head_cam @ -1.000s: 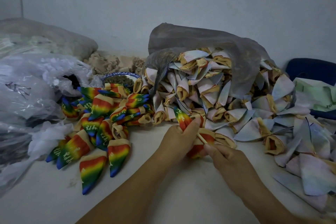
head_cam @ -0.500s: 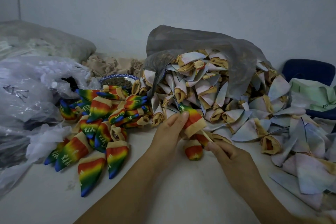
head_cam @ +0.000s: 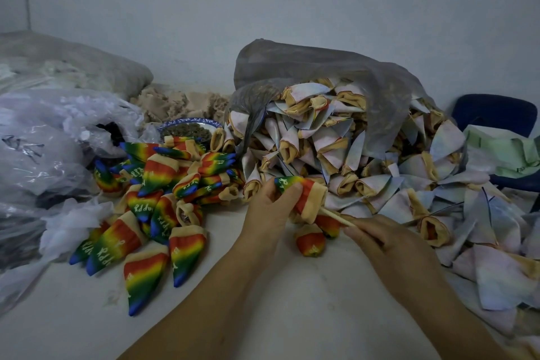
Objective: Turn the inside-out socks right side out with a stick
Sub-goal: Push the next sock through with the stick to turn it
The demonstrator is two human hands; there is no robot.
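My left hand [head_cam: 270,207] grips a rainbow sock [head_cam: 304,193] with a tan cuff, its colours facing out, held just above the table. A thin pale stick [head_cam: 336,216] comes out of the cuff, and my right hand [head_cam: 388,245] pinches its near end. A big heap of pale inside-out socks [head_cam: 336,149] spills from a grey plastic bag [head_cam: 306,67] behind my hands. Several rainbow socks [head_cam: 152,207] lie in a pile at the left. One small rainbow sock [head_cam: 309,241] lies on the table below the held one.
Clear plastic bags [head_cam: 43,155] crowd the left side. A blue-rimmed bowl [head_cam: 187,126] sits behind the rainbow pile, with beige stuffing [head_cam: 175,102] at the wall. A dark blue chair back [head_cam: 493,114] and green cloth [head_cam: 505,149] are at the right. The white table [head_cam: 263,316] spreads in front.
The held sock has slid along the stick and now shows its full rainbow side and cuff. My right hand has drawn the stick back, and more of it shows.
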